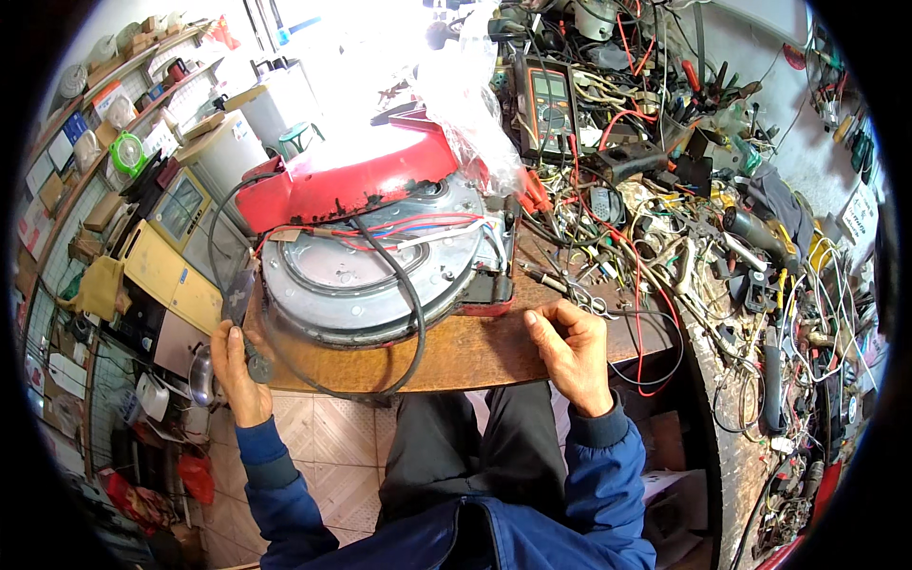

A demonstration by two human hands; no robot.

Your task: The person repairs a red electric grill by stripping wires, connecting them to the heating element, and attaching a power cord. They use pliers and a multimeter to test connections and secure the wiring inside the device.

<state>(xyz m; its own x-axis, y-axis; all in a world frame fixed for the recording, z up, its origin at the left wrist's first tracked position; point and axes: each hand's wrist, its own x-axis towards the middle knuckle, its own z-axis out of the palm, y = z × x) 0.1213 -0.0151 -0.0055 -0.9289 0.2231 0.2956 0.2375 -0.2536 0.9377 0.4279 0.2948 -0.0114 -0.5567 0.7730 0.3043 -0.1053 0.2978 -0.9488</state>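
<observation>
An overturned red appliance housing point(351, 180) leans at the back of the wooden table point(456, 353). In front of it lies a round grey metal base point(313, 275) with red, blue and white wires across it. A thick black cord point(418, 328) loops over the base and hangs past the table's front edge. At the left corner, my left hand point(237, 370) has its fingers closed beside a dark plug-like piece point(257, 367), which it appears to hold. My right hand point(575, 351) rests at the front edge, fingers curled with the thumb near them, and nothing shows in it.
A multimeter point(551, 104) with red and black leads stands at the back right. Tangled wires, pliers and tools cover the right-hand bench point(708, 351). Scissors point(591, 302) lie beyond my right hand. Crowded shelves point(123, 76) and a yellow appliance point(171, 275) line the left side.
</observation>
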